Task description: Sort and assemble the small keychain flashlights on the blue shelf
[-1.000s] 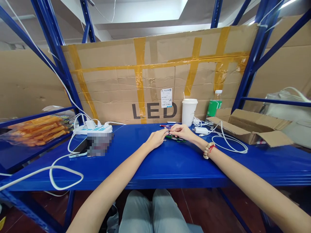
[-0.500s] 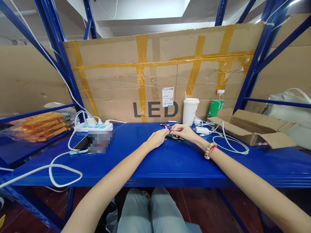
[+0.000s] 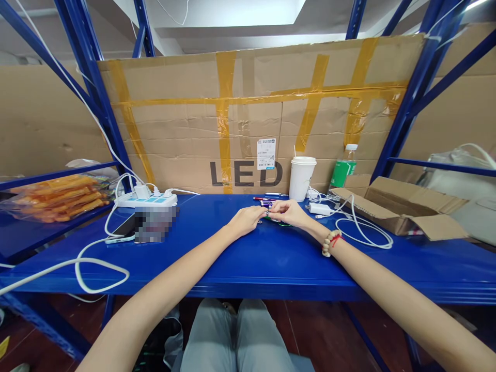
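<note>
My left hand rests low over the blue tabletop, its fingers drawn together and pointing right. Against its fingertips my right hand is closed in a pinch, a beaded bracelet on that wrist. A small dark piece shows where the fingertips meet, too little of it visible to name. Just behind and under the hands lie several pens, red, purple and dark ones, partly covered by the fingers. Some green items peek out below my right hand. A white paper cup with a straw stands behind my right hand.
White cables and an adapter lie right of the hands, near an open cardboard box and a green-labelled bottle. At left are a power strip, a phone and a looped cable. Cardboard walls the back.
Both hands stay together over the pens, with only slight finger movement. The view shifts a little; the things on the table keep their places.
</note>
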`<move>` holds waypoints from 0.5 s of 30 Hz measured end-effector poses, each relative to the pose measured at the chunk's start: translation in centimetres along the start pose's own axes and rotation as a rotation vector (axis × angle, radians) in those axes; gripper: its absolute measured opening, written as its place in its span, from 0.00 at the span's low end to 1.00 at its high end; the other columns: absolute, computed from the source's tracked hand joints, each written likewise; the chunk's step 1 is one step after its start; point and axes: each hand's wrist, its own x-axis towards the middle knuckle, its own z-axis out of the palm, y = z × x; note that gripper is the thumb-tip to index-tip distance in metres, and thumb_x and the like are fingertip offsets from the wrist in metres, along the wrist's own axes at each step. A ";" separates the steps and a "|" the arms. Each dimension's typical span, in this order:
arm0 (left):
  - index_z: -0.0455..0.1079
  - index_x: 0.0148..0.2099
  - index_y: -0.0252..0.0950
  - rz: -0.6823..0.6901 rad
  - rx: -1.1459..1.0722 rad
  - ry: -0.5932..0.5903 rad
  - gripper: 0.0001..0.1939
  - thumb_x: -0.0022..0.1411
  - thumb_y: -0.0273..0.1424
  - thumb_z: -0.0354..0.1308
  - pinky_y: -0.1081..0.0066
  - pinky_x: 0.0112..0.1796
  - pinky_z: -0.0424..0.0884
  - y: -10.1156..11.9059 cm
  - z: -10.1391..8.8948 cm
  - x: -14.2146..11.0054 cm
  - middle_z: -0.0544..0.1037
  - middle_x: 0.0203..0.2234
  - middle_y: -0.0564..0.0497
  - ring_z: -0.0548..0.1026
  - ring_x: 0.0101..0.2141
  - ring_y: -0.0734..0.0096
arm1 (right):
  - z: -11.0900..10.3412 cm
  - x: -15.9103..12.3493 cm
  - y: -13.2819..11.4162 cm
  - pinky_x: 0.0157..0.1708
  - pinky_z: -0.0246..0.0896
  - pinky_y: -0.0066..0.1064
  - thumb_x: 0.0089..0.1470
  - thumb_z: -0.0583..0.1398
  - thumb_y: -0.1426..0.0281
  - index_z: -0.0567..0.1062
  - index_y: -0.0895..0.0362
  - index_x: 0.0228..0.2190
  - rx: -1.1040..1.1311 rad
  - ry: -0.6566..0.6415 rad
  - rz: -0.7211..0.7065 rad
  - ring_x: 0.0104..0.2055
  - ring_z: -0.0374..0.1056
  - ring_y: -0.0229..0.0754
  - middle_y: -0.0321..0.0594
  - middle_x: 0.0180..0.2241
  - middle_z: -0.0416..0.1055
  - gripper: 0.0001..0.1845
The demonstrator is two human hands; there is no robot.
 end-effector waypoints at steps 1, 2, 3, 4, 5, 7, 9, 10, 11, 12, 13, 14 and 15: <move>0.64 0.49 0.36 0.006 -0.002 0.013 0.15 0.66 0.30 0.40 0.70 0.45 0.66 0.0 0.0 0.0 0.74 0.42 0.47 0.72 0.44 0.68 | 0.0 0.0 -0.1 0.17 0.55 0.26 0.33 0.68 0.54 0.70 0.60 0.16 -0.004 0.004 -0.003 0.19 0.59 0.31 0.35 0.21 0.65 0.22; 0.64 0.49 0.36 0.009 -0.003 0.025 0.15 0.66 0.30 0.40 0.70 0.45 0.66 0.0 0.0 0.0 0.75 0.42 0.47 0.72 0.44 0.68 | 0.1 0.0 -0.1 0.17 0.54 0.26 0.33 0.67 0.54 0.69 0.59 0.16 -0.009 0.009 -0.008 0.18 0.59 0.31 0.35 0.20 0.65 0.22; 0.65 0.49 0.36 0.010 -0.002 0.035 0.15 0.66 0.30 0.40 0.69 0.45 0.67 0.0 0.0 0.0 0.75 0.42 0.46 0.72 0.44 0.67 | 0.1 0.0 -0.2 0.17 0.53 0.25 0.34 0.67 0.54 0.69 0.59 0.16 -0.013 0.013 -0.012 0.18 0.58 0.31 0.34 0.19 0.64 0.22; 0.65 0.49 0.35 0.010 0.004 0.041 0.15 0.66 0.30 0.40 0.69 0.44 0.67 0.0 0.0 0.0 0.75 0.41 0.46 0.72 0.44 0.67 | 0.1 0.0 -0.2 0.17 0.53 0.25 0.34 0.67 0.53 0.68 0.59 0.16 -0.019 0.016 -0.015 0.18 0.58 0.31 0.34 0.18 0.64 0.22; 0.65 0.49 0.35 0.011 0.014 0.042 0.15 0.66 0.30 0.40 0.69 0.44 0.67 0.0 0.0 0.0 0.75 0.41 0.46 0.72 0.43 0.66 | 0.1 0.0 -0.1 0.17 0.53 0.25 0.34 0.66 0.53 0.68 0.59 0.16 -0.026 0.017 -0.013 0.18 0.57 0.31 0.34 0.18 0.64 0.23; 0.65 0.49 0.34 0.012 0.042 0.038 0.15 0.66 0.30 0.41 0.69 0.43 0.68 0.0 0.0 0.0 0.75 0.40 0.45 0.72 0.42 0.66 | 0.1 0.0 -0.1 0.18 0.52 0.26 0.34 0.66 0.53 0.68 0.59 0.16 -0.042 0.013 0.004 0.18 0.57 0.31 0.34 0.17 0.64 0.23; 0.66 0.49 0.34 0.012 0.067 0.034 0.15 0.66 0.31 0.41 0.69 0.43 0.68 -0.1 0.2 0.0 0.75 0.40 0.45 0.73 0.42 0.66 | 0.0 -0.1 0.0 0.18 0.52 0.26 0.34 0.66 0.52 0.68 0.59 0.17 -0.063 0.008 0.021 0.18 0.57 0.31 0.34 0.16 0.64 0.23; 0.66 0.49 0.35 0.011 0.074 0.036 0.15 0.66 0.31 0.41 0.69 0.43 0.68 -0.1 0.2 0.0 0.76 0.41 0.46 0.73 0.42 0.66 | 0.0 -0.1 0.0 0.18 0.52 0.26 0.34 0.66 0.52 0.68 0.59 0.17 -0.072 0.007 0.024 0.18 0.57 0.31 0.34 0.16 0.64 0.23; 0.66 0.48 0.35 0.010 0.078 0.042 0.15 0.66 0.31 0.41 0.69 0.44 0.68 -0.2 0.3 0.0 0.76 0.41 0.46 0.73 0.42 0.67 | 0.0 -0.1 0.0 0.18 0.52 0.26 0.35 0.65 0.52 0.68 0.59 0.17 -0.081 0.007 0.023 0.18 0.57 0.31 0.34 0.16 0.64 0.23; 0.66 0.48 0.36 0.009 0.079 0.049 0.15 0.66 0.31 0.41 0.69 0.44 0.68 -0.2 0.4 0.1 0.75 0.42 0.47 0.73 0.43 0.67 | 0.0 -0.1 0.0 0.17 0.52 0.26 0.35 0.65 0.52 0.67 0.59 0.17 -0.089 0.011 0.017 0.18 0.57 0.31 0.34 0.16 0.64 0.23; 0.66 0.48 0.36 0.007 0.077 0.056 0.15 0.66 0.31 0.41 0.69 0.44 0.68 -0.2 0.5 0.1 0.75 0.42 0.47 0.73 0.43 0.67 | 0.0 -0.1 0.0 0.18 0.52 0.25 0.35 0.65 0.51 0.67 0.59 0.17 -0.095 0.017 0.008 0.18 0.57 0.31 0.34 0.16 0.64 0.23; 0.66 0.48 0.36 0.004 0.071 0.062 0.15 0.66 0.31 0.41 0.69 0.44 0.68 -0.2 0.5 0.1 0.75 0.43 0.47 0.73 0.44 0.67 | 0.1 0.0 -0.1 0.18 0.52 0.25 0.36 0.65 0.51 0.67 0.59 0.17 -0.101 0.024 -0.002 0.18 0.58 0.31 0.34 0.16 0.65 0.23; 0.66 0.48 0.36 -0.001 0.061 0.067 0.14 0.66 0.31 0.41 0.69 0.44 0.68 -0.2 0.6 0.1 0.75 0.43 0.47 0.73 0.44 0.67 | 0.1 0.0 0.0 0.17 0.52 0.25 0.35 0.65 0.51 0.67 0.59 0.17 -0.105 0.032 -0.009 0.18 0.58 0.32 0.34 0.16 0.65 0.23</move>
